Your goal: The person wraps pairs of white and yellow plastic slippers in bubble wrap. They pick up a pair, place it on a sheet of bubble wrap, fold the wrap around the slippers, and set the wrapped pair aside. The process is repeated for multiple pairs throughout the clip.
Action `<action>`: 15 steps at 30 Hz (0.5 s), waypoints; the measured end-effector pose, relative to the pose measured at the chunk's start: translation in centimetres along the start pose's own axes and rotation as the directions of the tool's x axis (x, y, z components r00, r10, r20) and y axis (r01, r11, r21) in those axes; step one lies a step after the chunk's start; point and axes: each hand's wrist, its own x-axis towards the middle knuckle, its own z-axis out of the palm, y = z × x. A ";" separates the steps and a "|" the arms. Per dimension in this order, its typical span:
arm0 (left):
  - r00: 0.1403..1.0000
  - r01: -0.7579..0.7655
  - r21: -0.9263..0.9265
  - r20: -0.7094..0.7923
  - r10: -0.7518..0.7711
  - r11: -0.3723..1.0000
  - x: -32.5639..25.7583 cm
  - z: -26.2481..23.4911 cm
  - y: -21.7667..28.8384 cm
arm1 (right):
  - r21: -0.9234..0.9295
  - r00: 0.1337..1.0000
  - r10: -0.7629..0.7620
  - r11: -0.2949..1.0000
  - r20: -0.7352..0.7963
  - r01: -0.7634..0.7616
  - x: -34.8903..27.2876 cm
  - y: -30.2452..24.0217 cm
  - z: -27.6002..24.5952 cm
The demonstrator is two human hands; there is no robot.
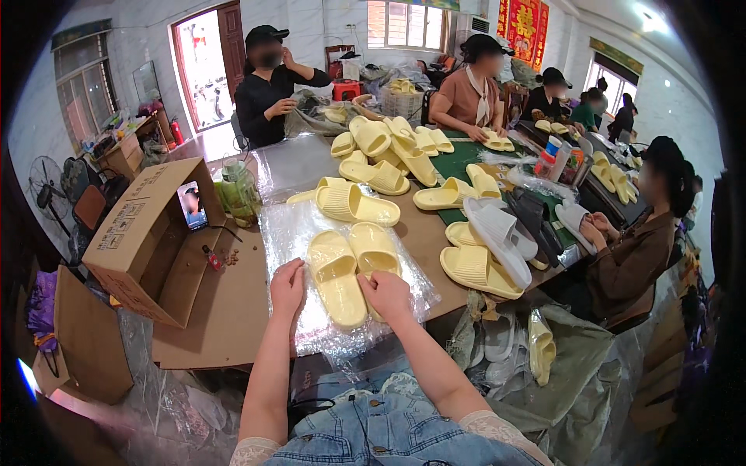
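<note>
- Fingers of my left hand point(287, 286) curl at the left edge of the film point(289, 221); whether they pinch it, I cannot tell. A light, low hold should stop the sheet riding up.
- Clear film, spread on the table point(221, 330) directly before me. Best smoothed outward, I judge, since creases show along its near and right margins.
- Left slipper point(336, 276), lying on the film: I would keep it level, toe away from me. Pale yellow, broad-strapped, round-heeled; glints suggest a clear layer over it too.
- Right slipper point(375, 247), alongside: same colour and direction, its heel half partly covered.
- My right hand point(388, 295) rests bent over that heel half, thumb toward the gap; how firmly it closes, I cannot tell. Gentle, even pressure should avoid skewing the pair.
</note>
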 end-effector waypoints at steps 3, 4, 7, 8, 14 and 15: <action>1.000 -0.010 0.026 0.005 0.010 1.000 0.0 -0.1 -0.1 | 0.002 1.000 -0.002 1.000 0.004 0.002 0.0 -0.1 -0.1; 1.000 -0.013 0.021 0.006 0.013 1.000 0.0 -0.1 -0.1 | 0.003 1.000 -0.008 1.000 -0.008 0.009 -0.1 -0.1 -0.1; 1.000 -0.019 0.007 0.003 0.019 1.000 0.1 0.1 -0.5 | -0.024 1.000 0.002 1.000 0.011 -0.001 0.0 0.0 0.0; 1.000 -0.018 0.005 0.001 0.018 1.000 0.0 0.1 -0.6 | -0.017 1.000 -0.001 1.000 0.007 0.002 0.0 0.0 0.0; 1.000 -0.017 0.016 -0.005 0.017 1.000 0.0 0.0 -0.5 | 0.013 0.999 -0.006 1.000 -0.053 0.007 0.0 0.1 0.5; 1.000 -0.019 0.016 -0.010 0.019 1.000 0.0 0.0 -0.4 | 0.013 0.999 -0.008 1.000 -0.050 0.009 0.0 0.1 0.4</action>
